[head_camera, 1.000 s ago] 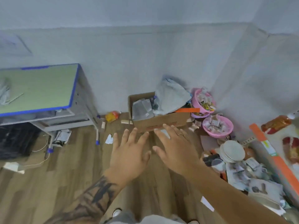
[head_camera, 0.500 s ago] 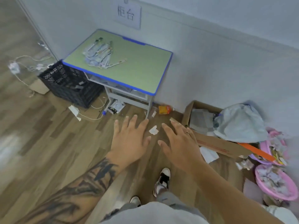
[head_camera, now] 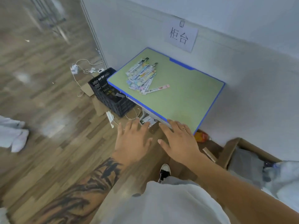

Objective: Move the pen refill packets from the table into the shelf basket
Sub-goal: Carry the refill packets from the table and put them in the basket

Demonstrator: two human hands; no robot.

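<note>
A pile of several pen refill packets [head_camera: 142, 76] lies on the far left part of a green table [head_camera: 182, 97] with a blue edge, set against the wall. My left hand [head_camera: 132, 141] and my right hand [head_camera: 179, 141] are held out flat with straight fingers, palms down, in front of the table's near corner. Both hold nothing. The right fingertips overlap the table's near edge in the view. No shelf basket is in sight.
A black plastic crate [head_camera: 110, 92] sits on the wooden floor left of the table, with cables [head_camera: 77, 70] and a cardboard piece beside it. An open cardboard box [head_camera: 242, 156] with bags stands at the right. A paper sign [head_camera: 181, 37] hangs on the wall.
The view has swung left from the cluttered corner to the table, which is now nearer and centred. Both hands stay flat and empty, now close to the table's near corner.
</note>
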